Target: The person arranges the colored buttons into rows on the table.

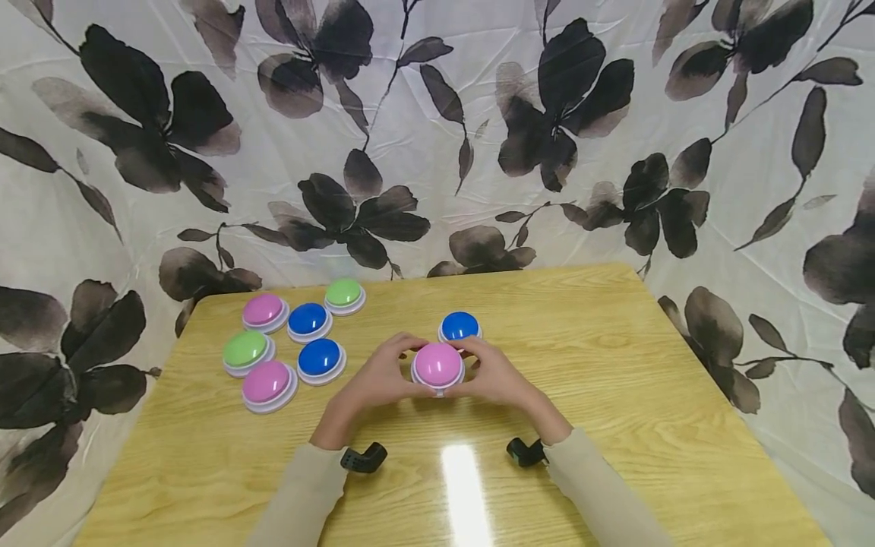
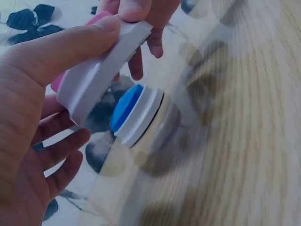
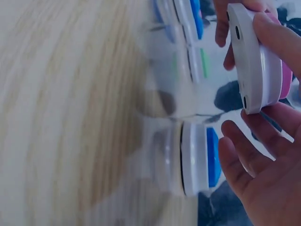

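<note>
Both hands hold a pink push button with a white base [image 1: 438, 365] above the table, one hand at each side. My left hand [image 1: 378, 375] pinches its left edge between thumb and fingers; my right hand [image 1: 500, 374] grips the opposite edge the same way. In the right wrist view the white base of the pink button [image 3: 256, 61] shows its underside, clear of the wood. Just beyond it, a blue push button [image 1: 459, 326] sits on the table, partly hidden by the held one in the head view. The left wrist view shows that blue button [image 2: 134, 115] below the raised base.
To the left stands a group of several buttons, including a pink button [image 1: 266, 382], a green button [image 1: 244, 349] and a blue button [image 1: 319, 358]. The wooden table [image 1: 615, 425] ends at a floral cloth [image 1: 437, 152] behind and at the sides.
</note>
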A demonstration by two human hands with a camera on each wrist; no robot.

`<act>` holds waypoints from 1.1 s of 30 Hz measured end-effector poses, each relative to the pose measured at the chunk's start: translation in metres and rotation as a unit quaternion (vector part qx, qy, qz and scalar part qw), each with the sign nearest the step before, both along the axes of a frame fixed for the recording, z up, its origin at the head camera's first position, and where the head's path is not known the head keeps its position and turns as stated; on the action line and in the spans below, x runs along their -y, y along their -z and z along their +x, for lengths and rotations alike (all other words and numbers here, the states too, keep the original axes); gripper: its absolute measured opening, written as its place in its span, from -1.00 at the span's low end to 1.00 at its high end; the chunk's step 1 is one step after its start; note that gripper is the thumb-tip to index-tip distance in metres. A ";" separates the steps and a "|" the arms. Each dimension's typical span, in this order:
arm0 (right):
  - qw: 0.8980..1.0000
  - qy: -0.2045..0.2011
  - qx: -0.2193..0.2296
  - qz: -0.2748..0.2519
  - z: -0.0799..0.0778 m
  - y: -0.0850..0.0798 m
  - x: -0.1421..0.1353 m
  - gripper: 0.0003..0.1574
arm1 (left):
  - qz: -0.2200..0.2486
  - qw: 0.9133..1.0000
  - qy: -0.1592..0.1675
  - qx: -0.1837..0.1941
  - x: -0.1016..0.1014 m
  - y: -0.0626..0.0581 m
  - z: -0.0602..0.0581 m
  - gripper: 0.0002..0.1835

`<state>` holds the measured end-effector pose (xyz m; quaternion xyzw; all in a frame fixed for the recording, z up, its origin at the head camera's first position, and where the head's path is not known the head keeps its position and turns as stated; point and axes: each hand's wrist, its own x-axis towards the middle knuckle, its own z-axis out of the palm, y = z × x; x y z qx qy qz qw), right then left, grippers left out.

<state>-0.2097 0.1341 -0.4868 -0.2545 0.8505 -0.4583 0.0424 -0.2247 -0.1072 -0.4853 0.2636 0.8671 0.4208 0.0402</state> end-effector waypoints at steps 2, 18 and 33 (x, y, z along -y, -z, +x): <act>1.000 0.008 -0.008 0.002 -0.002 -0.003 -0.004 -0.04 | 0.015 1.000 0.001 -0.002 -0.005 -0.002 -0.003 -0.20; 0.997 0.059 -0.054 0.001 -0.020 -0.024 -0.043 -0.05 | 0.056 0.997 0.042 -0.022 -0.051 -0.015 -0.039 -0.18; 0.996 0.078 -0.029 0.011 -0.040 -0.026 -0.076 -0.06 | 0.015 0.997 0.065 -0.023 -0.085 -0.016 -0.070 -0.14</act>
